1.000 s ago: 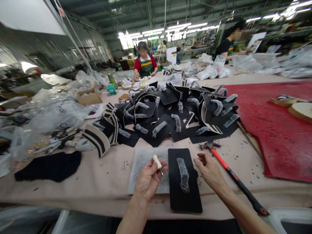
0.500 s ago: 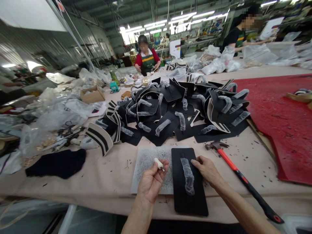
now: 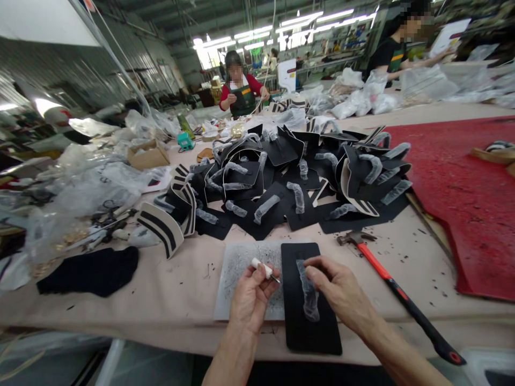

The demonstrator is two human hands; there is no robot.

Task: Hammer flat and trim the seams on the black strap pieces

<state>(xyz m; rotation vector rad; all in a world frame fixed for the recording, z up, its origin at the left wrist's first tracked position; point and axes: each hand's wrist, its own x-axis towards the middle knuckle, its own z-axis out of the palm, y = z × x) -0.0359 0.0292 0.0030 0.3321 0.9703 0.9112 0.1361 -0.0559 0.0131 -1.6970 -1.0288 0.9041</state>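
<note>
My left hand [image 3: 253,292] is closed around a small white-handled tool [image 3: 262,269] with a short metal tip pointing right. Just beside it lies a black rectangular panel [image 3: 295,332] with rounded corners, flat at the table's front edge. A handle wrapped in clear plastic [image 3: 310,300] runs down the panel's middle. My right hand [image 3: 341,289] reaches over from the right, its thumb and fingers pinched at the upper end of that wrapped handle. Under my left hand is a pale, speckled board [image 3: 231,279], partly covered by the panel.
Behind, similar black panels [image 3: 277,193] with wrapped handles are heaped up. A hammer [image 3: 386,273] with a red and black handle lies at right, near a red sheet [image 3: 475,214]. Dark cloth [image 3: 88,272] lies at left. A co-worker [image 3: 241,91] stands across the table.
My right hand has moved left from the panel's right edge to the top of the wrapped handle. In my left hand, the tool has turned slightly and its metal tip shows more.
</note>
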